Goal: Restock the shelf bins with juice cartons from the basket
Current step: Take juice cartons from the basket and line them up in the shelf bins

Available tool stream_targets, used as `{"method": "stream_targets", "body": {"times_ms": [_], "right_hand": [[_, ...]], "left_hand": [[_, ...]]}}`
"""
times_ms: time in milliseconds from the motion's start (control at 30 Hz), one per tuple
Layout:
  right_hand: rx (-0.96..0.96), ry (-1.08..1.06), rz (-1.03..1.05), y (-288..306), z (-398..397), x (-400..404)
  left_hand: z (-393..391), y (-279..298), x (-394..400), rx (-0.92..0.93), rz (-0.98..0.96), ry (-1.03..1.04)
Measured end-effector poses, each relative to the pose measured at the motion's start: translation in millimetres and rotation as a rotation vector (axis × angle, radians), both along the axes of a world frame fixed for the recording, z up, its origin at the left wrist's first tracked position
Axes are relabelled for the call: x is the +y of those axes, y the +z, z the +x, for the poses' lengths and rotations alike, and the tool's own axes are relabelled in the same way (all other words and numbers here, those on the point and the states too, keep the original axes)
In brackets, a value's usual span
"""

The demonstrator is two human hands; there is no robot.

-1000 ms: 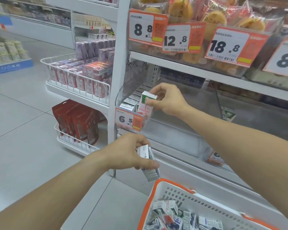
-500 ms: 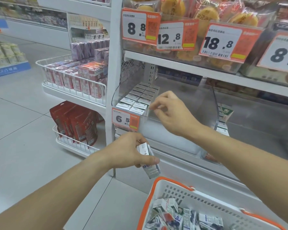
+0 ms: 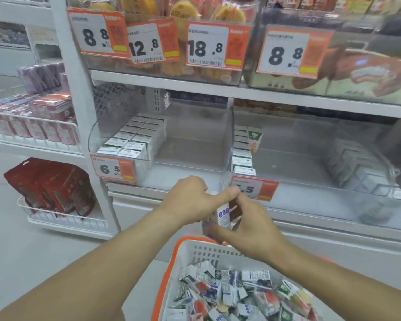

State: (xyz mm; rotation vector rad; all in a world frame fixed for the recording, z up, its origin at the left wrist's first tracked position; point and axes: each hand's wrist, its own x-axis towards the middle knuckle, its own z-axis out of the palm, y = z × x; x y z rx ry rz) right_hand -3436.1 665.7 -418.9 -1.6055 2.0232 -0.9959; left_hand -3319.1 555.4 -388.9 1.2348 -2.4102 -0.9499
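Nearest, the white basket (image 3: 196, 256) with its orange rim sits low in the middle, heaped with loose juice cartons (image 3: 232, 295) lying every way. Just above its far rim the two hands meet over one blue-printed carton (image 3: 223, 216). The left hand (image 3: 190, 200) grips it from the left with fingers curled and the thumb stretched across its top. The right hand (image 3: 252, 228) pinches it from the right and below. Both touch the carton, so this looks like a handover, or a turning of the carton to face properly, before shelving.

Beyond the hands, the clear left bin (image 3: 190, 158) holds two tidy rows of cartons against its left wall, with its right part bare. The right bin (image 3: 310, 163) has one row along its left wall.

The next move likely calls for one hand to let go, the other to lift the carton over the bin's front lip and set it upright beside the matching row.
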Motion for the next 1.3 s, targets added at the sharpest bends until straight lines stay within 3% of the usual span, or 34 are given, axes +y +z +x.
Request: {"method": "stream_targets", "body": {"times_ms": [67, 200, 267, 433, 533, 667, 767, 900, 1033, 1200, 1300], "right_hand": [[-0.102, -0.049, 0.000, 4, -25, 18], [-0.524, -0.056, -0.019, 7, -73, 59], [-0.599, -0.068, -0.030, 6, -89, 81], [-0.413, -0.195, -0.015, 25, -140, 131], [-0.463, -0.244, -0.113, 45, -170, 164], [-0.347, -0.290, -0.252, 60, -210, 191], [-0.383, -0.377, -0.457, 71, -244, 204], [-0.377, -0.597, -0.624, 75, -299, 214], [-0.072, -0.748, -0.424, 67, -338, 204], [0.063, -0.736, -0.137, 58, -361, 175], [0.113, -0.710, 0.024, 56, -369, 154]], "left_hand": [[-17, 4, 15, 0.036, -0.012, -0.089], [-46, -2, 46, 0.080, -0.118, -0.364], [-65, -9, 64, 0.149, -0.111, -0.438], [-113, -13, 104, 0.335, -0.078, -0.445], [-142, -7, 122, 0.386, -0.177, -0.454], [-190, 14, 141, 0.404, -0.362, -0.514], [-232, 21, 141, 0.384, -0.571, -0.466], [-282, 10, 141, 0.201, -0.579, -0.424], [-307, -10, 145, 0.160, -0.548, -0.463], [-309, -28, 138, 0.181, -0.718, -0.429], [-310, -32, 136, 0.194, -0.716, -0.429]]}}
